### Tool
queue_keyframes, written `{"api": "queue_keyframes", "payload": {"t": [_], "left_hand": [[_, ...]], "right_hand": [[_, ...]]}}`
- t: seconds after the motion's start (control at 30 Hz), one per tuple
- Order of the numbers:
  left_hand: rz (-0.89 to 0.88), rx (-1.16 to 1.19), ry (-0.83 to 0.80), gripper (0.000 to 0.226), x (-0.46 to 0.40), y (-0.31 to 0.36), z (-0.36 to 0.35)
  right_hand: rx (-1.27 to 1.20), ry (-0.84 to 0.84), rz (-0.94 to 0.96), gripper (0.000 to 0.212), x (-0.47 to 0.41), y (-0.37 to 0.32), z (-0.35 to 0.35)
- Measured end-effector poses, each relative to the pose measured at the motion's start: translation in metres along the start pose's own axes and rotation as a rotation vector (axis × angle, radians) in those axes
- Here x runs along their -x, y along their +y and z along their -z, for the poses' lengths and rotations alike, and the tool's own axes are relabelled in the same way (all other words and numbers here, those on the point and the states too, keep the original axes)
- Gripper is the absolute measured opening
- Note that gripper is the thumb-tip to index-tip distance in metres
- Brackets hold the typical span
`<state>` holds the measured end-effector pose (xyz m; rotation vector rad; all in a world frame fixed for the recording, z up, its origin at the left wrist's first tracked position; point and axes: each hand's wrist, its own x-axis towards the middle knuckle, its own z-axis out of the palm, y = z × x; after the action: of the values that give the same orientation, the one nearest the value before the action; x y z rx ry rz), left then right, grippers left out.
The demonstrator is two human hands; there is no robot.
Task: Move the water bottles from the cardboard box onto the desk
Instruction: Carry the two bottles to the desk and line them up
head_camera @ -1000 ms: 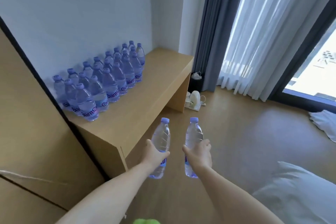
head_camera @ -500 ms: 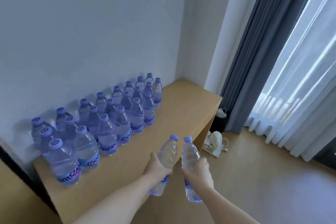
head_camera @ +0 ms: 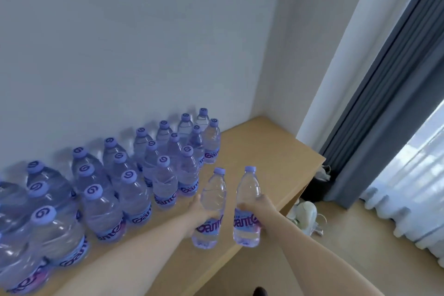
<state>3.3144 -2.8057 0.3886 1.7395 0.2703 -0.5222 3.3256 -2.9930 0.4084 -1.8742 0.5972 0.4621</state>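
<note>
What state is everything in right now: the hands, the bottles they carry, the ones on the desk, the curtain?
Left hand: grips a bottle.
Right hand: grips a bottle.
Left bottle: capped, upright, held above the desk.
Right bottle: capped, upright, held over the desk's front edge.
Bottles on the desk: capped, standing in rows along the wall.
Desk: right part bare.
Grey curtain: drawn aside.

Left arm (head_camera: 134,257): bare from wrist to the frame's lower edge, no sleeve in view.
Right arm (head_camera: 312,255): bare likewise, no sleeve.
Left hand (head_camera: 198,211): no glove, no ring or watch visible.
Right hand (head_camera: 263,209): no glove, wrist unadorned.
</note>
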Motion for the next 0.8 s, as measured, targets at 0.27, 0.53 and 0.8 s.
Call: {"api": "queue_keyframes", "payload": {"t": [0.27,0.53,0.8], "left_hand": [[0.093,0.174,0.068,0.056,-0.071,0.048,-0.047],[0.035,0.086,0.379,0.057,-0.095,0.083,-0.052],[0.047,0.029,0.622,0.048,-0.108,0.073,-0.047]], "right_hand": [[-0.042,-0.328,0.157,0.064,-0.109,-0.036,0.060],[0.217,-0.436,0.303,0.060,-0.167,-0.085,0.069],[0.247,-0.604,0.440,0.063,-0.183,-0.111,0.045]]}}
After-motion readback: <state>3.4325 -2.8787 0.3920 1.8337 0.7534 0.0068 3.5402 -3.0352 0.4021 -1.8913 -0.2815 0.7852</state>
